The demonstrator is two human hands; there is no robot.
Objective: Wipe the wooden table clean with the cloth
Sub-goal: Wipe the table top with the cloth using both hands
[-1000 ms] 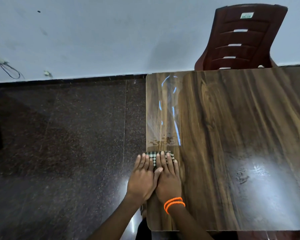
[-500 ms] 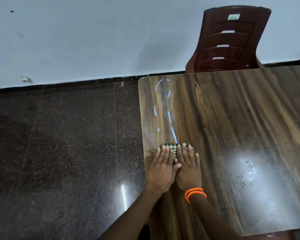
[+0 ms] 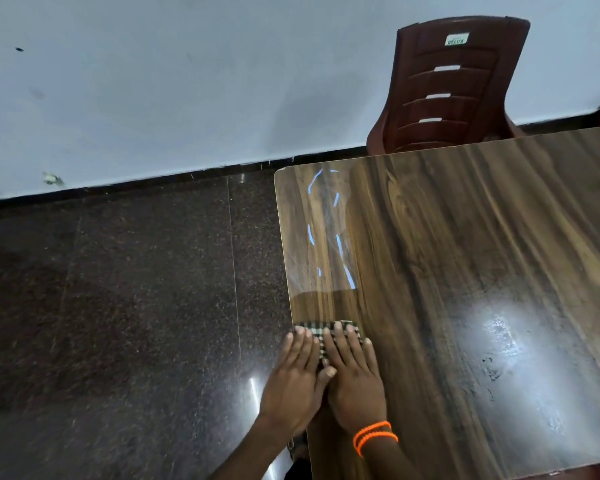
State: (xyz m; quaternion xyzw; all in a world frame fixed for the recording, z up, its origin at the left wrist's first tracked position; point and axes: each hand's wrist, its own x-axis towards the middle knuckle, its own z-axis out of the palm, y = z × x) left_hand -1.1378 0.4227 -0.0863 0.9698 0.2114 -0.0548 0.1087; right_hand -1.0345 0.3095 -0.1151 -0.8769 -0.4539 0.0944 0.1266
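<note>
Cloth: my checked cloth [image 3: 317, 332] lies folded flat on the wooden surface [image 3: 465, 271], right at its left edge, mostly covered by my fingers; only its far strip and a sliver between my hands show.
Left hand: my left hand [image 3: 297, 379] is spread flat with fingers straight, pressing down on the cloth's left part; its outer side hangs past the surface's edge, I think so the wipe reaches the very rim.
Right hand: my right hand [image 3: 355, 379] is also flat and spread, pressing beside the left, the left thumb touching it; two hands side by side put even weight across the whole fold.
Wristbands: two orange bands [image 3: 374, 434] sit on my right wrist, off the cloth.
Wet lane: a hazy streaked strip [image 3: 321, 237] with thin bright reflections runs ahead of the cloth along the left edge, which I judge to be the lane being wiped.
Remaining: dull smudges and specks [image 3: 492, 368] show in the glare to the right, well apart from the cloth, so most of the surface looks not yet done.
Chair: a brown plastic chair [image 3: 454, 91] stands at the far side against the wall.
Writing: a small pale label [image 3: 457, 39] on the chair back carries print too blurred to read.
</note>
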